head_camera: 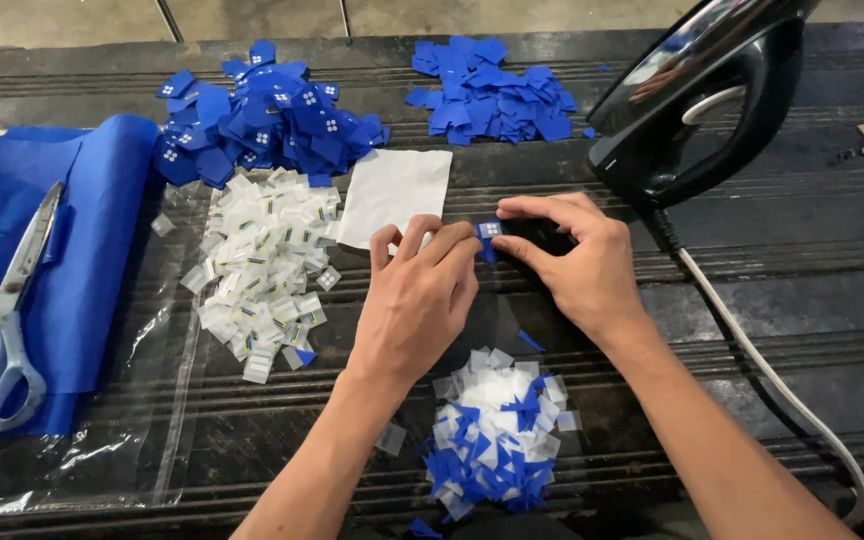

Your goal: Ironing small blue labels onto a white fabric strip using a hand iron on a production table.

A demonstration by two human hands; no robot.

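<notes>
Both hands pinching one blue tag.
I see left hand point(420, 295) and right hand point(577, 262) knuckles-up, fingertips pressed onto the small blue tag point(489, 233) beside the iron point(704, 95).

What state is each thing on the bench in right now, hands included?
Left hand: pinching the blue tag.
Right hand: pinching the same tag.
Iron: tilted up on its heel, cord attached.
Scissors: closed, lying on blue cloth.
White sheet: flat.
</notes>
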